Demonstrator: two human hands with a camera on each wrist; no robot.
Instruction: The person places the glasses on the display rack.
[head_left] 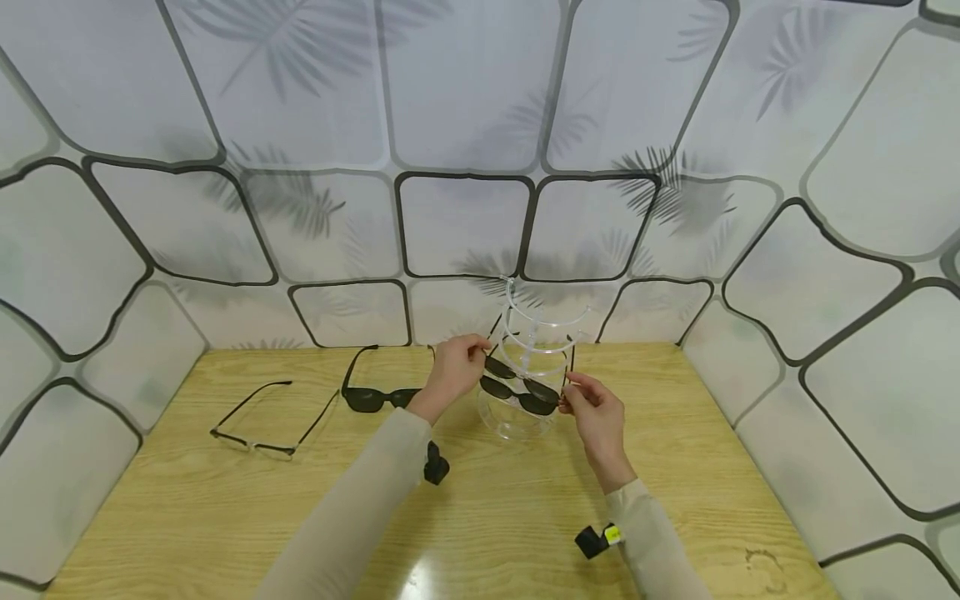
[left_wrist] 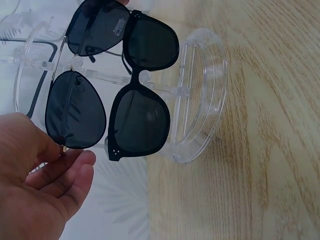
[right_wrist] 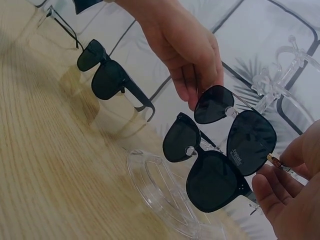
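Observation:
A clear plastic glasses display stand (head_left: pixel 517 432) with curved tiers stands near the back of the table. Thin metal-framed sunglasses (left_wrist: pixel 75 110) with dark lenses sit on one of its tiers, a small label on one lens. My left hand (head_left: pixel 454 372) pinches their frame at the left hinge. At the other hinge, the thumb and fingers of my right hand (head_left: pixel 597 417) grip the same frame. Directly below are thick-framed black sunglasses (right_wrist: pixel 215 182) resting on a lower tier, their front overlapping the metal pair in the head view.
Another pair of black sunglasses (head_left: pixel 367 401) lies left of the stand, partly behind my left arm. Farther left, clear-lensed eyeglasses (head_left: pixel 252 445) rest with temples unfolded on the wooden table (head_left: pixel 510 525). A patterned curtain (head_left: pixel 465 225) encloses the back and sides.

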